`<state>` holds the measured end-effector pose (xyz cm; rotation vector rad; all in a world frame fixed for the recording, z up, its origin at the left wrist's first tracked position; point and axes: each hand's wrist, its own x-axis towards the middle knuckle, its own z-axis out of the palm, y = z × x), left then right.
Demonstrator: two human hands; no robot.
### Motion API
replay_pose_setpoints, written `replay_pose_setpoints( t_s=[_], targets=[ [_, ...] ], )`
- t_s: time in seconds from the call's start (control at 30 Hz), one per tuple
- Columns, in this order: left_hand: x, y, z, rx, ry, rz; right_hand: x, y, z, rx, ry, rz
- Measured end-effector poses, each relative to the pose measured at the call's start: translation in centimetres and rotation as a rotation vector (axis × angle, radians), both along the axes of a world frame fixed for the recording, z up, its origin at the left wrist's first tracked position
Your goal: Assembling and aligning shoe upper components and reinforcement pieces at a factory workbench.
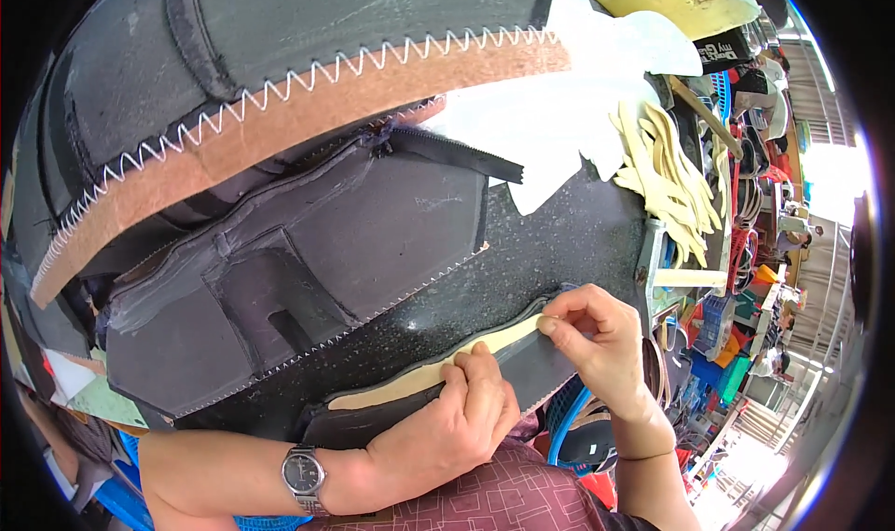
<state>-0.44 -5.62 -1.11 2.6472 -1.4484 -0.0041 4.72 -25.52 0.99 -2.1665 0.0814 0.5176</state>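
Observation:
A narrow cream strip (410, 383) lies along the upper edge of a dark grey sewn panel (524, 368) at the front edge of the black table. My left hand (449, 413) presses the strip down near its middle, its bent fingertips held close together. At the strip's right end, my right hand (597, 340) pinches the tip between thumb and forefinger. What lies under the fingertips is hidden. Just beyond my hands rests a larger dark panel (401, 223) with a zigzag-stitched edge and a loose black zipper end (457, 151).
A big dark piece with a brown band (373, 79) and white zigzag stitching arches across the far left. White sheets (522, 130) and a pile of cream strips (667, 172) lie at the far right. A blue basket (564, 419) stands below the table's edge by my right forearm.

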Motion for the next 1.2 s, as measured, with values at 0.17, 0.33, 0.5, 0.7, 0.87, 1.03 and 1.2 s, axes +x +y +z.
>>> replay_pose_setpoints(
  t_s=[0.17,0.33,0.5,0.7,0.87,1.03,1.2],
  targets=[
    [1.4,-0.7,0.1,-0.120,0.092,0.008,0.5,0.5,-0.1,-0.135,-0.109,0.115],
    [0.7,-1.6,-0.2,0.032,-0.033,0.046,0.3,1.1,-0.3,-0.197,-0.214,0.111],
    [-0.1,-1.1,0.1,0.113,-0.099,-0.003,-0.4,0.6,0.0,-0.609,-0.579,0.482],
    [-3.0,1.4,0.4,-0.011,-0.030,-0.003,3.0,-2.4,-0.2,-0.475,-0.340,0.783],
    [-2.2,2.1,-0.8,-0.130,-0.065,0.096,11.8,-1.5,1.2,-0.302,-0.465,0.395],
    [0.5,1.2,4.5,-0.274,0.123,0.194,22.0,2.1,-1.3,-0.546,-0.612,0.194],
    [11.3,2.8,7.2,-0.147,-0.573,0.510,27.0,7.4,-1.3,-0.302,-0.895,0.221]
  ],
)
